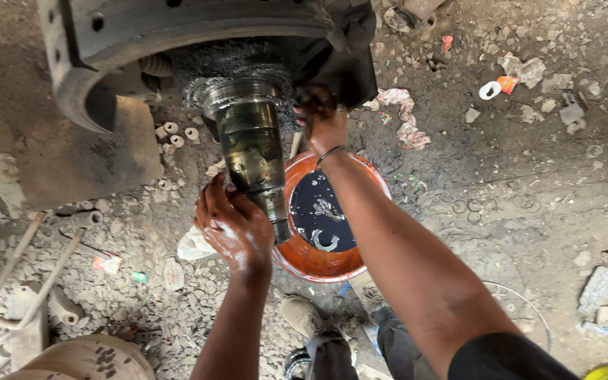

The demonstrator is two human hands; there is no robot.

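A greasy tapered steel axle spindle [251,144] sticks out toward me from a dark brake and hub assembly [177,35]. My left hand [233,225], wet and oily, is wrapped on the lower left side of the spindle near its threaded tip. My right hand [321,119] reaches up to the right of the spindle's wide base, fingers bent against the dark greasy part there. Whether it holds anything is hidden. A black band sits on my right wrist.
An orange basin [304,264] of black oil with metal rings in it stands on the ground under the spindle tip. Gravel, rags [402,116], small white pieces [177,134], a metal plate [79,162] and bent rods [15,267] lie around. My shoes are at the bottom.
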